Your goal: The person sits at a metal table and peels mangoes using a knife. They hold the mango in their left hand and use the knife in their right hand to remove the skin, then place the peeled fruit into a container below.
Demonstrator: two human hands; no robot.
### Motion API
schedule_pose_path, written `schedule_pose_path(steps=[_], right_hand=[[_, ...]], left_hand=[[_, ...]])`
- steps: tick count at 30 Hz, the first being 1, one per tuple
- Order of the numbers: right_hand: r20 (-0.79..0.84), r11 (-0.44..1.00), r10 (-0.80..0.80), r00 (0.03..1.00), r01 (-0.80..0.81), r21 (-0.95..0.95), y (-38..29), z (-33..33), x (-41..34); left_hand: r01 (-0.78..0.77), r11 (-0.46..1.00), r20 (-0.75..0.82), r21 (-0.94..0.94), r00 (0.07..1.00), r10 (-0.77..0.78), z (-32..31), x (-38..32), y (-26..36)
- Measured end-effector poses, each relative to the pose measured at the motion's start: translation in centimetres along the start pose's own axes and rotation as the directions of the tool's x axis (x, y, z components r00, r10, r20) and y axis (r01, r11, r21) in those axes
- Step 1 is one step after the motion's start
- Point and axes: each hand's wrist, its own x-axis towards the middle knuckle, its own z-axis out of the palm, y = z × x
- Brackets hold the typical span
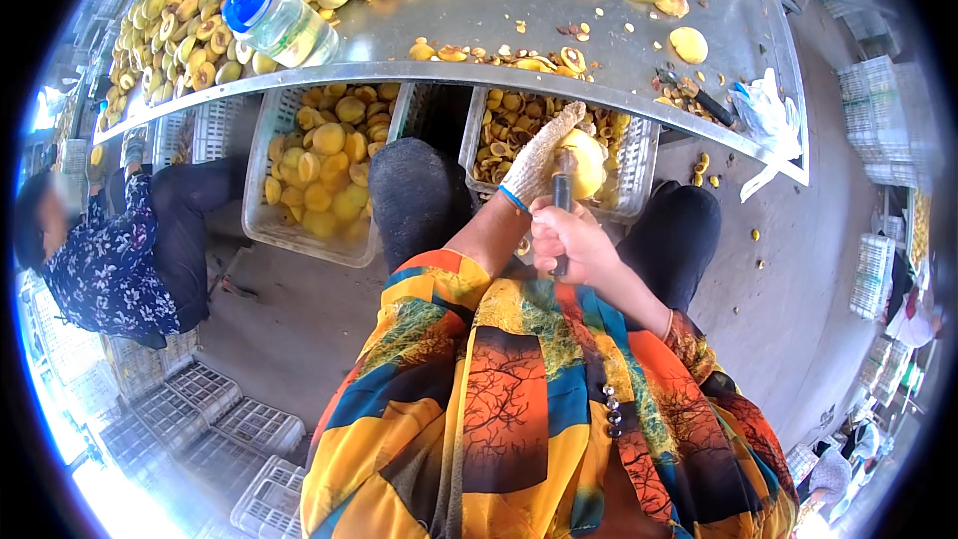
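My left hand point(536, 159), in a knitted cotton glove with a blue cuff edge, holds a yellow peach-like fruit point(588, 168) over a plastic crate point(642, 165). My right hand point(575, 243) is bare and closed around the black handle of a pitting tool point(561, 191). The tool's metal end meets the fruit; how deep it goes is hidden. Pit pieces and fruit scraps point(500, 129) lie in the crate between my knees. To its left, another crate point(318, 248) holds yellow fruit halves point(327, 172).
A metal table point(464, 11) bears a heap of cut fruit point(187, 37), a blue-lidded plastic jar point(281, 22), a black-handled tool point(715, 106) and a plastic bag point(771, 116). A person point(112, 262) sits at left. Crates point(254, 423) stand behind; scraps point(701, 165) litter the floor.
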Motion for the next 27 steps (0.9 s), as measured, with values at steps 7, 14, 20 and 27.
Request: schedule_pose_path(steps=[7,14,20,27], right_hand=[[-0.102,0.949,-0.212,0.972,0.180,-0.258,1.8,-0.9,2.6],[-0.179,0.785,-0.503,0.846,0.360,-0.504,0.7,-1.8,3.9],[-0.140,0.618,-0.614,0.777,0.363,-0.697,-1.3,-6.4,5.7],[-0.188,0.455,-0.592,0.784,0.132,-0.881,-1.8,-6.2,4.6]], left_hand=[[-0.041,0.988,-0.156,0.149,0.986,0.065,-1.4,0.4,0.6],[-0.173,0.985,-0.337,0.012,0.927,0.167,-4.2,1.9,1.5],[-0.372,0.908,-0.422,0.193,0.804,0.419,-0.1,-3.4,4.5],[-0.020,0.147,-0.140,0.989,0.202,0.969,0.8,-15.3,14.8]])
